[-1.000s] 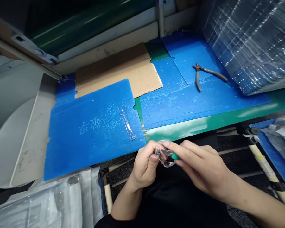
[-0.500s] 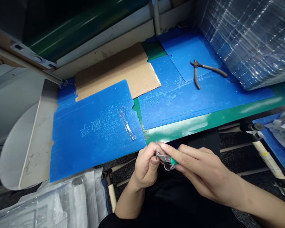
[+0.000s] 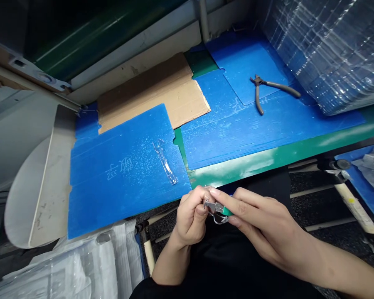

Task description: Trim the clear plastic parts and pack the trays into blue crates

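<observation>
In the head view my left hand (image 3: 191,216) is closed, its thumb and forefinger pinched on a small clear plastic piece (image 3: 220,219) that my fingers mostly hide. My right hand (image 3: 262,220) grips a green-handled knife (image 3: 227,211), its short metal blade against the plastic beside my left thumb. Both hands meet just in front of the table edge, above my lap. Beyond them, a longer clear plastic piece (image 3: 166,162) lies on the left blue sheet (image 3: 93,203), among white specks.
Nippers (image 3: 258,89) with grey handles lie spread on the right blue sheet (image 3: 237,141). A tall stack of clear plastic trays (image 3: 339,62) stands at the right. Cardboard (image 3: 149,91) lies at the back. White foam wrapping (image 3: 90,265) is at lower left.
The blade and clear piece have shifted very slightly between my fingers. The view has tilted a little. Both hands keep nearly the same place and grip.
</observation>
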A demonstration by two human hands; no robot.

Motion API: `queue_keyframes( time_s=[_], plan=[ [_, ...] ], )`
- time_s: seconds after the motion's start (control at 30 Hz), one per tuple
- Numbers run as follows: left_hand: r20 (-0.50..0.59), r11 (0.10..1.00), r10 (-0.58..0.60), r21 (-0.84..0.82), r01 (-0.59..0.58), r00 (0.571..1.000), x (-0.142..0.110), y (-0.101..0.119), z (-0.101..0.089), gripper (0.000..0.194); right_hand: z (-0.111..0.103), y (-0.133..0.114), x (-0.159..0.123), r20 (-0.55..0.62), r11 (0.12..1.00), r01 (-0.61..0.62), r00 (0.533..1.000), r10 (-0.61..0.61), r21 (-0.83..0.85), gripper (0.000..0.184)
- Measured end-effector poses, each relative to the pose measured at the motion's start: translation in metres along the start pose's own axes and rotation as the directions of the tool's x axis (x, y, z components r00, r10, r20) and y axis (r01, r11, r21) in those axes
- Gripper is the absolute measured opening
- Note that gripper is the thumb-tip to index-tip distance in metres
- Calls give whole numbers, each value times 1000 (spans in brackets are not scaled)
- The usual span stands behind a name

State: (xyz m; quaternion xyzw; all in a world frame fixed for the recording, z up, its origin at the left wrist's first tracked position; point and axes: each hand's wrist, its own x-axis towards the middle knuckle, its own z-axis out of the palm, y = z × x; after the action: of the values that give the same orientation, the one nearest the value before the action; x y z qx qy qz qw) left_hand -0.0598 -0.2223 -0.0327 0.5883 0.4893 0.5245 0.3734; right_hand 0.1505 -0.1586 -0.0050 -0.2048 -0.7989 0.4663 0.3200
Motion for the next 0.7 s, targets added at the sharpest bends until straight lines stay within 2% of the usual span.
queue_keyframes(
  time_s=[0.3,0.57,0.7],
  plan=[
    [10,986,46,-160,-44,999,6,1,1,29,5,-4,-2,-45,998,-47,998,49,41,57],
    [24,989,48,-143,-44,999,8,5,1,30,15,-6,-4,-127,994,-62,989,73,90,60],
    [71,974,139,-193,-123,988,12,10,6,32,16,1,-1,-223,986,-138,962,157,96,58]
  ],
)
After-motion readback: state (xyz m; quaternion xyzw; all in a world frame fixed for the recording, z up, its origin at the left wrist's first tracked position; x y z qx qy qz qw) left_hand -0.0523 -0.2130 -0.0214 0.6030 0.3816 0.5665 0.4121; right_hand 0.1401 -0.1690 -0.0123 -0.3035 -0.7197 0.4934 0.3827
